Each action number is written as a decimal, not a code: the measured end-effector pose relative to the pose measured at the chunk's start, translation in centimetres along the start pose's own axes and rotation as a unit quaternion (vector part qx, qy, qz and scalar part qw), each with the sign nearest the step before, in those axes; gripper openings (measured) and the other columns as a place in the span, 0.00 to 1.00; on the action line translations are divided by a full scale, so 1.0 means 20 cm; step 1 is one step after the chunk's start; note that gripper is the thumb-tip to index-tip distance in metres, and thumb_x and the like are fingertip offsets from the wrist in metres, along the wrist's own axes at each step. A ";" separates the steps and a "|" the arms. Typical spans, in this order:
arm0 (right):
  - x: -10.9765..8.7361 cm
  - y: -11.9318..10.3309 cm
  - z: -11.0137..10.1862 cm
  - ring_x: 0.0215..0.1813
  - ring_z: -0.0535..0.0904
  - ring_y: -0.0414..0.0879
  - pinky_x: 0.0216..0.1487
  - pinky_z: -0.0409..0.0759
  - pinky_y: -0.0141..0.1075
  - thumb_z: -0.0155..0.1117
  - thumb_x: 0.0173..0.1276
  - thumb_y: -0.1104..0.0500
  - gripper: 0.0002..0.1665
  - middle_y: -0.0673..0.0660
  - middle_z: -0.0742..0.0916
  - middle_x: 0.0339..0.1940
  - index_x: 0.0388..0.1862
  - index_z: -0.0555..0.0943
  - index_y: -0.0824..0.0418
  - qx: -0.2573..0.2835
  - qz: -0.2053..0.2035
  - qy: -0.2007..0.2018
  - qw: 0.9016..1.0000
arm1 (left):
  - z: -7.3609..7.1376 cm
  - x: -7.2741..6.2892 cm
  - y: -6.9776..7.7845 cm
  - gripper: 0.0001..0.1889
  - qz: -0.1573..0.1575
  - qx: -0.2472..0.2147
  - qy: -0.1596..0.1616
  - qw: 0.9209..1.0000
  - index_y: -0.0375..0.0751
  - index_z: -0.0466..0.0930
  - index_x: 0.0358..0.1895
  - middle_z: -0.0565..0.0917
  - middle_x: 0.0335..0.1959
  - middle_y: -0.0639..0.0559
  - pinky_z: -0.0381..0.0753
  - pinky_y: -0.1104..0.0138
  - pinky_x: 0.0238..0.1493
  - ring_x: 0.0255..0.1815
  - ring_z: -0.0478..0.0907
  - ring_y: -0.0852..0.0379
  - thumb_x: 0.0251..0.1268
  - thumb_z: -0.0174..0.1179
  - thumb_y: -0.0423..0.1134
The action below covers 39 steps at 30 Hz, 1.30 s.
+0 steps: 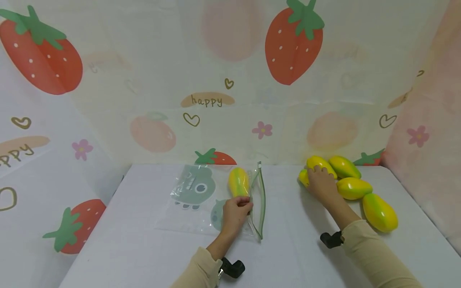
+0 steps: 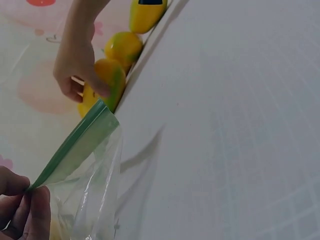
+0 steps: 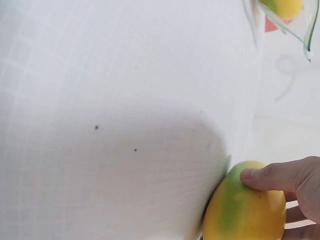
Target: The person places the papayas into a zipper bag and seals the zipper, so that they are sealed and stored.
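Observation:
A clear zip bag with green cartoon prints and a green zip edge lies on the white table, its mouth parted toward the right. Inside it, near the mouth, is one yellow-green mango. My left hand pinches the near side of the bag's mouth between thumb and fingers, also seen in the left wrist view. Over at the right, my right hand grips a mango, thumb on its near side and fingers on the far side. That hand hides part of this mango in the head view.
Several more mangoes are grouped around the right hand, among them one at the back, one beside the wrist and one nearer the front. A cloth printed with strawberries hangs behind the table.

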State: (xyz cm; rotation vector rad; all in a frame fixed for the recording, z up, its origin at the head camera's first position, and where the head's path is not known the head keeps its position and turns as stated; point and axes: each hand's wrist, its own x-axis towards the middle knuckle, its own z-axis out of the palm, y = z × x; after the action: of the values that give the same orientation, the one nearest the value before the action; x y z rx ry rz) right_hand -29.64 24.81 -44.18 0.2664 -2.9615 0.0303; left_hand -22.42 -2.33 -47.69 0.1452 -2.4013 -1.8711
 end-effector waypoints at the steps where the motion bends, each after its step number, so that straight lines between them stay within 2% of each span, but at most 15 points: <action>1: 0.00 0.00 0.00 0.48 0.75 0.68 0.43 0.78 0.58 0.64 0.62 0.65 0.21 0.72 0.79 0.47 0.52 0.75 0.74 -0.008 -0.004 0.002 1.000 | 0.00 0.00 0.00 0.08 0.000 -0.002 -0.001 1.000 0.33 0.86 0.40 0.87 0.34 0.43 0.84 0.70 0.34 0.32 0.80 0.60 0.58 0.65 0.32; 5: 0.00 -0.01 0.00 0.48 0.76 0.67 0.41 0.80 0.57 0.61 0.64 0.67 0.20 0.71 0.80 0.47 0.54 0.76 0.74 -0.025 -0.016 0.013 0.999 | 0.00 0.00 -0.01 0.08 -0.001 -0.013 -0.002 1.000 0.32 0.86 0.40 0.87 0.34 0.42 0.85 0.70 0.34 0.31 0.81 0.61 0.58 0.65 0.31; 13: -0.03 0.01 -0.01 0.41 0.73 0.66 0.37 0.77 0.57 0.63 0.62 0.63 0.20 0.72 0.78 0.43 0.50 0.76 0.74 0.019 -0.008 0.022 1.000 | 0.01 0.00 -0.01 0.09 -0.004 -0.034 0.000 0.999 0.31 0.86 0.40 0.87 0.33 0.42 0.85 0.71 0.34 0.31 0.80 0.62 0.57 0.66 0.31; 20: -0.02 0.01 -0.02 0.42 0.74 0.65 0.40 0.78 0.58 0.68 0.60 0.60 0.25 0.72 0.78 0.44 0.51 0.74 0.73 0.034 -0.001 0.003 0.999 | 0.01 0.01 -0.01 0.10 -0.014 -0.054 -0.011 0.998 0.30 0.85 0.41 0.86 0.34 0.42 0.85 0.70 0.36 0.31 0.79 0.63 0.58 0.66 0.31; 28: -0.03 0.01 -0.03 0.44 0.76 0.65 0.43 0.78 0.56 0.73 0.56 0.59 0.27 0.72 0.79 0.46 0.49 0.74 0.73 0.063 -0.019 0.019 0.998 | 0.01 0.01 -0.01 0.10 -0.024 -0.064 -0.016 0.998 0.29 0.85 0.42 0.86 0.34 0.41 0.85 0.70 0.36 0.31 0.79 0.63 0.58 0.65 0.31; 33: -0.04 0.00 -0.04 0.44 0.76 0.63 0.45 0.77 0.55 0.74 0.56 0.57 0.28 0.72 0.79 0.46 0.49 0.74 0.72 0.075 -0.014 0.004 0.997 | 0.01 0.01 -0.01 0.10 -0.028 -0.069 -0.016 0.997 0.29 0.85 0.42 0.86 0.34 0.42 0.85 0.70 0.36 0.30 0.80 0.64 0.58 0.65 0.31; 39: -0.05 -0.01 -0.04 0.46 0.76 0.64 0.46 0.78 0.57 0.71 0.58 0.55 0.33 0.73 0.79 0.49 0.57 0.73 0.72 0.091 0.005 -0.026 0.996 | 0.00 0.00 -0.01 0.10 -0.012 -0.067 -0.016 0.998 0.28 0.85 0.41 0.87 0.34 0.39 0.85 0.70 0.34 0.29 0.81 0.64 0.58 0.65 0.30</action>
State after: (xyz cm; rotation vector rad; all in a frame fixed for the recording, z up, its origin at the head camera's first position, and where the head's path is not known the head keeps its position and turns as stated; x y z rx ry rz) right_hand -28.52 24.78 -43.50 0.2787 -3.0150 0.2999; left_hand -22.46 -2.38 -47.98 0.1344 -2.2953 -2.0520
